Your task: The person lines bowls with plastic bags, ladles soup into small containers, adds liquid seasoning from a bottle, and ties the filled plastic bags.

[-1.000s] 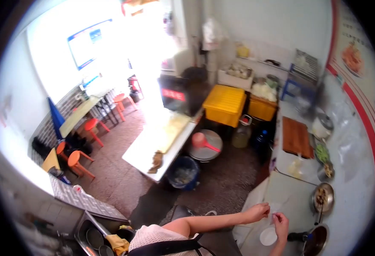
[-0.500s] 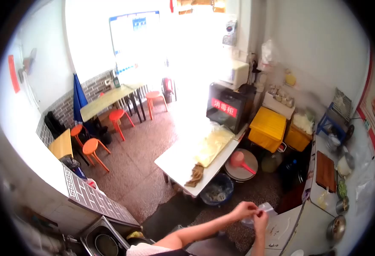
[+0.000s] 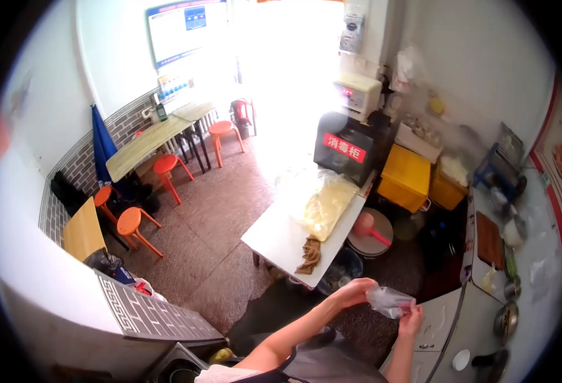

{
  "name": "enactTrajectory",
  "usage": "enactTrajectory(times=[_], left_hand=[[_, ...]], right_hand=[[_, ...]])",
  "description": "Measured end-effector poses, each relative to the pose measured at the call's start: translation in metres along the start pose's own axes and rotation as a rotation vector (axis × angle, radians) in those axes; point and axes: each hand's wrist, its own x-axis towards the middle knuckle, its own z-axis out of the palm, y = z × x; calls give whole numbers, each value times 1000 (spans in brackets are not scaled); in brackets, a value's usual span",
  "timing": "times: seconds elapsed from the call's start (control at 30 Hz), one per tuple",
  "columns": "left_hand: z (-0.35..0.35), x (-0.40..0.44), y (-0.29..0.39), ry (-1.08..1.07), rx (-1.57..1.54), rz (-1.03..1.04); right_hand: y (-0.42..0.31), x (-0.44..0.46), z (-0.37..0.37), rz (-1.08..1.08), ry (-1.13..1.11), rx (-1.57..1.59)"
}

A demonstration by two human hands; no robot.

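Note:
A clear plastic bag (image 3: pixel 391 302) is stretched between my two hands, low in the view and beside the white cabinets. My left hand (image 3: pixel 356 292) grips its left end with bent fingers. At the bag's right end, the fingers of my right hand (image 3: pixel 411 319) are pinched on the plastic. Whether anything lies inside the bag I cannot make out. Beyond my hands stands a white table (image 3: pixel 278 237) bearing a large bag with pale yellow contents (image 3: pixel 327 204) and a crumpled brown cloth (image 3: pixel 309 254).
Right of me runs a counter with a cutting board (image 3: pixel 489 239), a metal bowl (image 3: pixel 506 319) and a small white bowl (image 3: pixel 461 360). A blue tub (image 3: pixel 343 271) and a pink ladle (image 3: pixel 365 225) on a round lid sit past the table. Orange stools (image 3: pixel 137 222) stand left.
My hands have moved apart, and the plastic bag that hung by them is now spread between them. The view has shifted slightly.

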Motion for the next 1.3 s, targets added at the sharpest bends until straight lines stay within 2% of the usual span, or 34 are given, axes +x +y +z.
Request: enactTrajectory(times=[0.07,0.13,0.2,0.23,0.27,0.33,0.37,0.4,0.47,0.5,0.57,0.6,0.7,0.83,0.87,0.93,1.03,1.1,1.13,1.2,1.23,1.3], left_hand=[[4,17,-20,-130,369,-127],[11,37,-48,-122,495,-141],[8,62,-78,4,758,82],[21,65,-83,82,734,29],[24,72,-92,69,739,21],[29,89,-118,-62,515,-265],[38,97,-135,-161,557,-345],[44,105,-154,-165,559,-355],[54,124,-202,-251,1023,-263],[41,143,-248,-229,1245,94],[52,172,-300,-110,1532,296],[61,181,-324,-99,1592,316],[75,208,-379,-52,1641,254],[71,256,-471,-145,1585,151],[98,257,-484,-117,1490,18],[99,277,-519,-158,1557,-67],[116,303,-568,-211,1717,-97],[128,320,-593,-196,1806,-114],[118,333,-607,-216,1814,-133],[82,360,-636,-531,1819,-206],[82,366,-641,-555,1812,-219],[83,379,-648,-644,1827,-407]], right_hand=[[-7,-4,-26,61,124,248],[-9,-8,-64,112,218,353],[-19,-19,-96,90,280,449],[-35,-33,-99,88,300,534],[-38,-35,-120,76,309,540],[-39,-43,-184,12,461,654],[-45,-50,-208,5,469,660],[-55,-61,-229,0,442,686],[-67,-61,-274,-14,427,720],[-67,-58,-303,-7,413,678],[-68,-70,-351,-14,450,571],[-73,-68,-357,-42,491,485],[-92,-78,-379,-107,687,99],[-99,-77,-435,-125,915,-418],[-92,-75,-463,-117,929,-448],[-82,-76,-499,-65,956,-470],[-91,-64,-529,-157,1004,-333],[-100,-52,-539,51,1086,-441],[-94,-45,-550,62,1107,-430],[-76,-34,-574,223,1120,-803],[-82,-33,-577,232,1144,-800],[-93,-26,-578,-1,1169,-709]])
